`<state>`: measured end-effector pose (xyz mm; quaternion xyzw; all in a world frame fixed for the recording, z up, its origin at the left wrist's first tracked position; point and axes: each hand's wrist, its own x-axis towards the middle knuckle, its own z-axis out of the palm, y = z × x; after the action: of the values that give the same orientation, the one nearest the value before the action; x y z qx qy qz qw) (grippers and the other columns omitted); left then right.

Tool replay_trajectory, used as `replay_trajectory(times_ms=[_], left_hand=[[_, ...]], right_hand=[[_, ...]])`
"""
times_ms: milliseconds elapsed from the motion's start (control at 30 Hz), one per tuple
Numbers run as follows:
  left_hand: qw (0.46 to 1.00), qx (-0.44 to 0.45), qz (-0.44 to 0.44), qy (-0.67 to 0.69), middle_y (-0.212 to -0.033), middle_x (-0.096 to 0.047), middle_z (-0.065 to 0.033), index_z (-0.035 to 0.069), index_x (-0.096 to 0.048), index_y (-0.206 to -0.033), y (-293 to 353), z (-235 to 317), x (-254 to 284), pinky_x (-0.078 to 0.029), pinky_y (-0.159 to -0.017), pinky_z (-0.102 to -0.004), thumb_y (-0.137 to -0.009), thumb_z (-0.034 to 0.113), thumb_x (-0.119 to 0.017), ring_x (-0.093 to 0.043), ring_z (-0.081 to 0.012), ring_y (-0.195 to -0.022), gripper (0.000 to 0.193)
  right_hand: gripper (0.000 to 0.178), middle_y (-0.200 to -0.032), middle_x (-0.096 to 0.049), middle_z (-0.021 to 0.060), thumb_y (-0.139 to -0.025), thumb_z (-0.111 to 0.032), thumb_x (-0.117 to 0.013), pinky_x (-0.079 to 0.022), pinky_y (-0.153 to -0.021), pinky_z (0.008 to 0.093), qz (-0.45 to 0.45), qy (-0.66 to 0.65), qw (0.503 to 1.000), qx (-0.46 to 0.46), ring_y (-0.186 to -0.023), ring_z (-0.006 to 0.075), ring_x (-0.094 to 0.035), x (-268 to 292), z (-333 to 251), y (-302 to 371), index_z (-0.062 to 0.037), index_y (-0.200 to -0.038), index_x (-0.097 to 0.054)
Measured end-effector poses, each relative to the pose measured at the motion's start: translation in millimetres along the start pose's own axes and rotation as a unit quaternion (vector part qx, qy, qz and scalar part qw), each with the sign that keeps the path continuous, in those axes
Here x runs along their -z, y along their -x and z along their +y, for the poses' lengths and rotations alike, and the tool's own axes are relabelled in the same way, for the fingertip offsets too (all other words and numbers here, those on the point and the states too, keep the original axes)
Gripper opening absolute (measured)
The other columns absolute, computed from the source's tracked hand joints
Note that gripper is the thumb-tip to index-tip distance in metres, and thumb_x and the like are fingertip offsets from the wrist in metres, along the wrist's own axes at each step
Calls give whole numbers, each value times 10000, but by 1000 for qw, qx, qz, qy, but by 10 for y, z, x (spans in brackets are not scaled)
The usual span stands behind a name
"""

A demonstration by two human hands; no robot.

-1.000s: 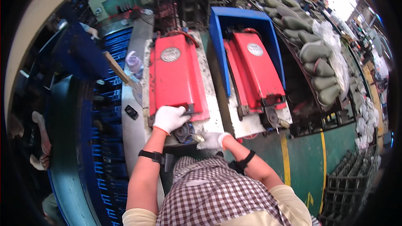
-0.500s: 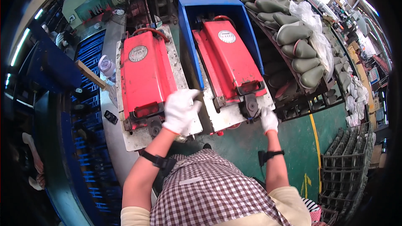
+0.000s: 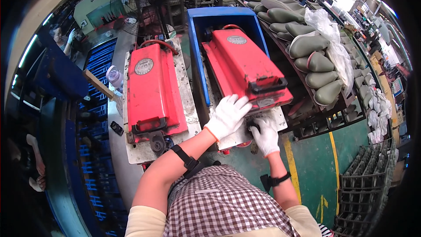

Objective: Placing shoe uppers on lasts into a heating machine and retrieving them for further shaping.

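Green floor, white plate, left hand spread against red cover, right hand grip unclear

narrow gap between red covers, blue hood alongside

Red covers, white-gloved hands, checked apron

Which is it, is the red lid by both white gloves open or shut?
Partly open, it seems: the red lid looks raised at its front above the white base, the left hand at its corner.
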<state>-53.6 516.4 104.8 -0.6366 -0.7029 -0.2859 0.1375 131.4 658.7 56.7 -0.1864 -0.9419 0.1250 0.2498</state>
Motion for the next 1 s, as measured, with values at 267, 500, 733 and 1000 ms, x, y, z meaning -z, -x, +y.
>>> replay_trajectory(times_ms=[267, 500, 733, 1000], left_hand=[[986, -8, 158, 52, -1147, -693, -145, 106, -711, -1170, -1071, -285, 881, -537, -960, -457, -829, 218, -761, -662, -352, -1098, 363], [975, 91, 183, 92, -1428, -595, -181, 164, -615, -1440, -1353, -495, 1393, -458, -1118, -377, -923, 317, -710, -592, -329, -1316, 548], [839, 372, 145, 369, -1573, -483, -166, 22, -357, -1609, 334, -749, 1149, -398, -1178, -392, -1020, 322, -626, -518, -295, -1408, 713], [645, 455, 87, 607, -1611, -404, -209, 38, -165, -1663, 1385, -178, 1045, -445, -1135, -441, -947, 574, -709, -540, -310, -1379, 1047]], right_hand=[[906, -1481, -461, 334, -799, -448, -823, -438, -1131, 507, -62, 51, 992, -102, -1348, 500, -487, -1232, 608, -1303, -130, -1557, -442], [900, -1298, -628, 295, -817, -454, -779, -448, -1136, 444, -91, -105, 965, -222, -1280, 454, -583, -984, 607, -1595, -95, -1567, -434], [681, -1109, -709, 124, -1014, -686, -480, -593, -717, 383, -239, -777, 486, -321, -839, 268, -690, -577, 509, -912, -113, -1360, -607], [735, -1495, -575, 112, -1028, -627, -500, -560, -970, 417, -313, -772, 481, -273, -1252, 271, -637, -360, -1042, -549, -139, -1573, -432]])
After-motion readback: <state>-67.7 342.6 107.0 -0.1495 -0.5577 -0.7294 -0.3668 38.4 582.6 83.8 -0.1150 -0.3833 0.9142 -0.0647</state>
